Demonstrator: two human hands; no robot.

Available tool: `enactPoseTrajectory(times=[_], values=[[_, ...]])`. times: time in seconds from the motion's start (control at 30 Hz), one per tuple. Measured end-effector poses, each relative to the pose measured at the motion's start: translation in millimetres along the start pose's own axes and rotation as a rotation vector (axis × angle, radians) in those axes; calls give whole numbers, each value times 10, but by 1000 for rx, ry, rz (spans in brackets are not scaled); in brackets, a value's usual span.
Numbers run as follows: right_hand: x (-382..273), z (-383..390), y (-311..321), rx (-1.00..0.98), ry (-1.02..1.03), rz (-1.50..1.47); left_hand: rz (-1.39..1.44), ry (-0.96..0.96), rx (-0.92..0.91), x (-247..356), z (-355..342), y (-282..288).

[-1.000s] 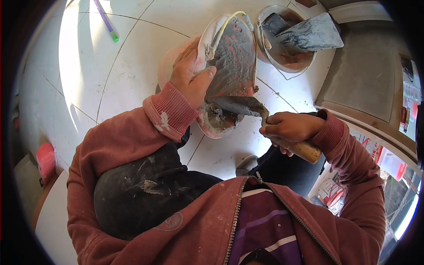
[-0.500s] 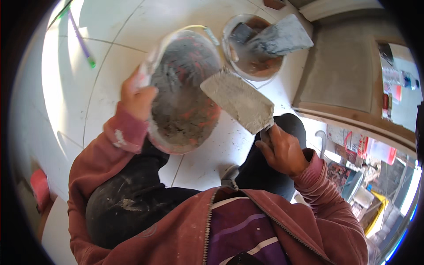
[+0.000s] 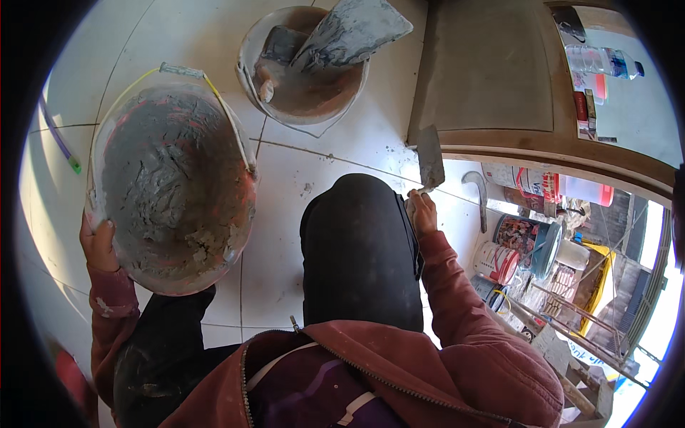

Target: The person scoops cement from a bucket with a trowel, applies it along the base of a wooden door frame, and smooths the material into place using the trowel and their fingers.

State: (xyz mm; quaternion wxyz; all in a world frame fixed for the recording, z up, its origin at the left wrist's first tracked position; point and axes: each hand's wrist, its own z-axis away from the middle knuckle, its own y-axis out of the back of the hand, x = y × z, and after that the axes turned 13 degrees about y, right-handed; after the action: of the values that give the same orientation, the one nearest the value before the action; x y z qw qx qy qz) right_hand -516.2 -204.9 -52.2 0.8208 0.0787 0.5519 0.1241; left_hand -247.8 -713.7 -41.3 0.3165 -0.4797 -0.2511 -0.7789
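Observation:
At the left, my left hand (image 3: 101, 246) grips the near rim of a bucket (image 3: 246, 196), thumb over the edge. Wet grey mortar (image 3: 160, 171) coats the inside of this bucket, and its wire handle (image 3: 182, 70) stands up over the far side. My right hand (image 3: 422, 212) is closed round the handle of a trowel (image 3: 430, 157), beyond my raised knee. The trowel's blade points away from me, close to the lower edge of a wooden-framed panel (image 3: 492, 78). Part of the right hand's grip is hidden.
A second bucket (image 3: 349, 96) with brownish water holds a grey-smeared flat tool (image 3: 357, 32). A curved metal hook (image 3: 477, 196) lies right of my hand. Paint pails (image 3: 497, 262) and a clear bottle (image 3: 599, 61) are at the right. A purple tube (image 3: 58, 135) lies far left.
The trowel has moved from beside the mortar bucket to the right, near the panel's lower edge. My view has shifted right, and the mortar bucket now appears farther left, still held.

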Motion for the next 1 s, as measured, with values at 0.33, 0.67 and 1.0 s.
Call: enactPoseTrajectory(times=[0.33, 0.67, 1.0], values=[[892, -664, -186, 7, 69, 89, -78, 48, -9, 30, 41, 85], [869, -639, -458, 213, 47, 353, -60, 107, -11, 14, 37, 241], [818, -759, -520, 182, -102, 141, -47, 122, -12, -38, 25, 210]])
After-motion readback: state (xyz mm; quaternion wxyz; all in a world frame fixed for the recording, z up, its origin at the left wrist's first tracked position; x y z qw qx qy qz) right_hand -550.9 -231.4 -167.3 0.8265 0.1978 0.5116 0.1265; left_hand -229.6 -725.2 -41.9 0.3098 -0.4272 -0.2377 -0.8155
